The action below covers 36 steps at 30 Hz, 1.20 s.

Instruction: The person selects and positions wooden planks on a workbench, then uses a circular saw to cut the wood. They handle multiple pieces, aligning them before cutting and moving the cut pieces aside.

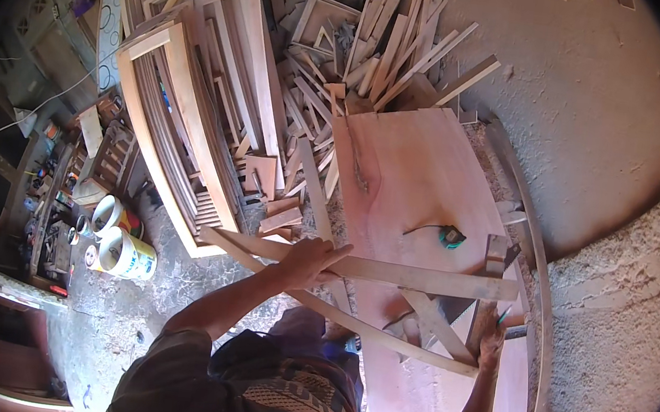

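My left hand (309, 261) grips a long pale wooden slat (419, 278) near its left end; the slat runs across a large reddish wooden panel (423, 176). My right hand (489, 342) is closed on the right end of a second thin slat (380, 335) that slopes up to the left under the first. A dark short wood piece (482, 323) stands just above my right hand. A small green tape measure (451, 236) with a dark strap lies on the panel beyond the slats.
A pile of wood offcuts (381, 41) lies past the panel. Stacked wooden frames (186, 108) lean at the left. Two paint cans (121, 251) stand on the floor at lower left. A curved wooden strip (539, 262) edges the panel on the right, with sawdust-covered floor (618, 320) beyond.
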{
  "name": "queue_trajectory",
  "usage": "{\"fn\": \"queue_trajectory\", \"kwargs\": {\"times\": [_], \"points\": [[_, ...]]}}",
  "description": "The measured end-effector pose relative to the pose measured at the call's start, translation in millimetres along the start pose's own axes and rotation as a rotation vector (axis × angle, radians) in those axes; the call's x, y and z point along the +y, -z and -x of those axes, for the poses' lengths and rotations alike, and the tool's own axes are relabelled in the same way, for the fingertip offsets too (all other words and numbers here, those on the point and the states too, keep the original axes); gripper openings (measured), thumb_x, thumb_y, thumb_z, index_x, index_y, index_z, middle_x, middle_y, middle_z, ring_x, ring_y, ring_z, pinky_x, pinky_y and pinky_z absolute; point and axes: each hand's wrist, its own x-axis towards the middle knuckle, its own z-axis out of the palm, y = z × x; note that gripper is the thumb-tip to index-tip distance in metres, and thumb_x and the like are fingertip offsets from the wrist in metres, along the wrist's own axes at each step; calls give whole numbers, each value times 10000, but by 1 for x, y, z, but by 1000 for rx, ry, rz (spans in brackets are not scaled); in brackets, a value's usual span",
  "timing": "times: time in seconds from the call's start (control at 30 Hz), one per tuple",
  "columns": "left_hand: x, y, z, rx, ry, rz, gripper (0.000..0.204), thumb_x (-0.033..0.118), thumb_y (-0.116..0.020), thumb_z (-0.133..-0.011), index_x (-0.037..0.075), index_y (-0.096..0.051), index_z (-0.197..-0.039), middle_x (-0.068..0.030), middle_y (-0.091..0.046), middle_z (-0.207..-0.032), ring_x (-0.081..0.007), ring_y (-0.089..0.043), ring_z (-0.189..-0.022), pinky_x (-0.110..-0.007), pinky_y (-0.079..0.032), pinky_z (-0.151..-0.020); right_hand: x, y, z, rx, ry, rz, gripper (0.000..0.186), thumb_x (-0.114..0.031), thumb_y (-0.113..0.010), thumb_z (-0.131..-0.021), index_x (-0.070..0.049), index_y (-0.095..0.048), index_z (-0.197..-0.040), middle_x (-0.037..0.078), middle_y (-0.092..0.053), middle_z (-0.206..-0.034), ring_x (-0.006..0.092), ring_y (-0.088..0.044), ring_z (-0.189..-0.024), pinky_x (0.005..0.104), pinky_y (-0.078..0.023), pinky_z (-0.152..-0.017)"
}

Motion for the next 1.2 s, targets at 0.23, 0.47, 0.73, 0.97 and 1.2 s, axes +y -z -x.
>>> {"fn": "queue_trajectory", "kwargs": {"times": [0.23, 0.47, 0.73, 0.97, 1.2], "points": [[-40, -13, -23, 63, 158, 46, 696, 367, -777, -765, 122, -524, -1365, -99, -605, -826, -274, -619, -748, -404, -504, -638, -99, -9, -127, -149, -72, -86, 362, -329, -468, -998, 6, -592, -1054, 302, -625, -849, 512, -596, -855, 539, -458, -681], [-113, -17, -77, 5, 117, 35, 675, 391, -736, -798, 139, -494, -1376, -121, -600, -867, -301, -622, -779, -438, -494, -662, -124, -46, -167, -115, -208, -184, 387, -340, -466, -995, -6, -618, -1118, 330, -628, -978, 533, -584, -944, 545, -467, -745], [-163, 1, -156, -1, 23, -19, 665, 402, -710, -829, 124, -476, -1385, -104, -580, -863, -288, -621, -768, -418, -496, -664, -70, -65, -228, -251, 62, 258, 405, -217, -406, -1023, -98, -467, -1405, 267, -572, -1261, 458, -553, -1141, 481, -485, -895], [-141, 23, -126, -62, 282, 108, 542, 281, -718, -785, 163, -547, -1286, -122, -653, -1054, -311, -677, -937, -452, -531, -795, -131, -38, -235, 151, 134, 163, 342, -142, -509, -967, 29, -544, -1262, 301, -601, -1177, 468, -571, -1103, 493, -458, -935], [-183, -28, -71, 21, 510, 261, 453, 318, -714, -769, 113, -586, -1152, -142, -653, -1019, -359, -658, -915, -475, -524, -797, -326, -38, -210, 219, -217, -975, 482, -392, -402, -1043, 11, -571, -1244, -33, -375, -612, 52, -271, -402, 252, -416, -470]]}}
